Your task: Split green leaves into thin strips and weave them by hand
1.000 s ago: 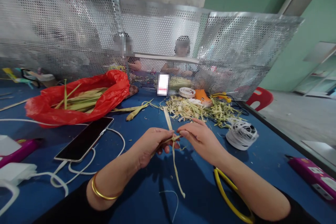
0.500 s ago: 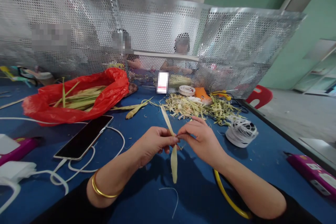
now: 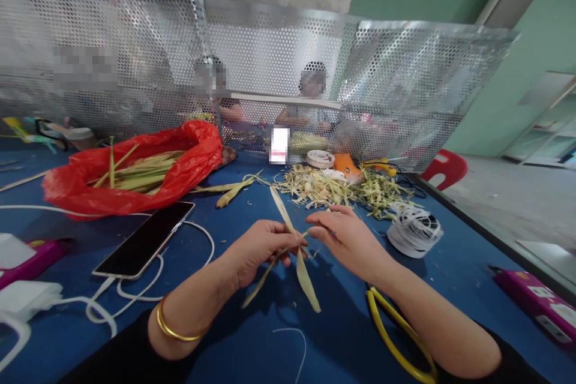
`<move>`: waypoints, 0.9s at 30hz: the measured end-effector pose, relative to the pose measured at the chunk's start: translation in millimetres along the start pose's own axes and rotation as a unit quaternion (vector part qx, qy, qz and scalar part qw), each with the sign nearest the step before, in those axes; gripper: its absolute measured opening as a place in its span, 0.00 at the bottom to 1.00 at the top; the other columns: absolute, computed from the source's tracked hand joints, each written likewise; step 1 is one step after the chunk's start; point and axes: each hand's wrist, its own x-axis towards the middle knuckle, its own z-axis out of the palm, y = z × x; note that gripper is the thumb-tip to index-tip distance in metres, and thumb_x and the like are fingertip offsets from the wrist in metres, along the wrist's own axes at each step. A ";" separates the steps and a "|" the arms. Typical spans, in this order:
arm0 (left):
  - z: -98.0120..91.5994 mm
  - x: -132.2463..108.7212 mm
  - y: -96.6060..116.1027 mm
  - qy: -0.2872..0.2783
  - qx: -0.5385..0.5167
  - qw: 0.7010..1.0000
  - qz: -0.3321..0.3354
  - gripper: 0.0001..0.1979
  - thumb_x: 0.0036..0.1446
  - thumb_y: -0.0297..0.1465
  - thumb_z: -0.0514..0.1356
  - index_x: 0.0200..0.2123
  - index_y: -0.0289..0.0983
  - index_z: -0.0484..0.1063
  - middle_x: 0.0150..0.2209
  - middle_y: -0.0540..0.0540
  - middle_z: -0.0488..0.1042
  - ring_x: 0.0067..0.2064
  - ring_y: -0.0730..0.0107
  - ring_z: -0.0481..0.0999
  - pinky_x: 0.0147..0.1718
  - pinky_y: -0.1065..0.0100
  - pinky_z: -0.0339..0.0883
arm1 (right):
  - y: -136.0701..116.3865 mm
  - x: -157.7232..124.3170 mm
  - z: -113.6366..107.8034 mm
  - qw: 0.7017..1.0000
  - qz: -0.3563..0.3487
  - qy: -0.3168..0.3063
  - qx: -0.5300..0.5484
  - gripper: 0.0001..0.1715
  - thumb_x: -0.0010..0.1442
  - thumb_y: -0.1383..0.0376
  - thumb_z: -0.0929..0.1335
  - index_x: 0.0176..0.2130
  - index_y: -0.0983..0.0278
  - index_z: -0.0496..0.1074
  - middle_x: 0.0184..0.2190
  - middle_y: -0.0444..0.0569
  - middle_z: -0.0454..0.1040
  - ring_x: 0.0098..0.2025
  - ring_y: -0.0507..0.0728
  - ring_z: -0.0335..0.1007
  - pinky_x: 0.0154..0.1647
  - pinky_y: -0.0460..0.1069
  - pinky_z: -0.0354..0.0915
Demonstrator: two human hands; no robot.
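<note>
Two pale leaf strips [image 3: 306,279] (flat, fibrous) — left hand [image 3: 258,252] pinches crossing, right hand [image 3: 346,240] pinches thin end.

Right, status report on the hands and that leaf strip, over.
Left hand pinching leaf strip. Right hand fingertips at same strip, grip unclear. Phone to the left, scrap pile beyond, both apart from hands.
</note>
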 end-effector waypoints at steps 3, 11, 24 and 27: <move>0.4 0.1 0.4 -0.004 -0.022 1.000 -0.004 0.15 0.47 0.40 0.63 0.28 0.32 0.77 0.27 0.43 0.78 0.19 0.79 0.65 0.19 0.74 0.49 | 7.4 2.6 -10.1 0.999 -0.004 -0.048 0.003 0.12 0.66 0.61 0.60 0.38 0.59 0.72 0.33 0.43 0.78 0.35 0.53 0.72 0.57 0.58 0.51; 4.0 0.4 -3.3 0.018 -0.007 1.000 0.006 0.10 0.45 0.34 0.65 0.25 0.31 0.76 0.20 0.48 0.72 0.20 0.79 0.66 0.19 0.76 0.51 | 10.6 4.5 -8.9 0.993 -0.073 0.016 -0.092 0.12 0.64 0.67 0.62 0.33 0.61 0.73 0.30 0.44 0.76 0.36 0.54 0.71 0.58 0.58 0.50; 5.6 0.4 -1.5 0.087 -0.148 0.985 0.024 0.11 0.53 0.34 0.61 0.34 0.32 0.76 0.34 0.42 0.79 0.29 0.73 0.77 0.25 0.76 0.63 | -10.9 -2.5 4.4 0.980 0.129 -0.008 0.154 0.10 0.59 0.57 0.66 0.36 0.60 0.73 0.29 0.43 0.76 0.31 0.54 0.71 0.32 0.46 0.64; 8.3 1.0 -2.5 0.100 -0.152 0.983 0.033 0.08 0.52 0.32 0.62 0.33 0.32 0.75 0.31 0.44 0.78 0.28 0.74 0.76 0.24 0.77 0.63 | -16.8 -5.6 12.2 0.979 0.136 0.000 0.150 0.09 0.58 0.59 0.66 0.30 0.61 0.71 0.24 0.41 0.73 0.27 0.52 0.67 0.29 0.45 0.61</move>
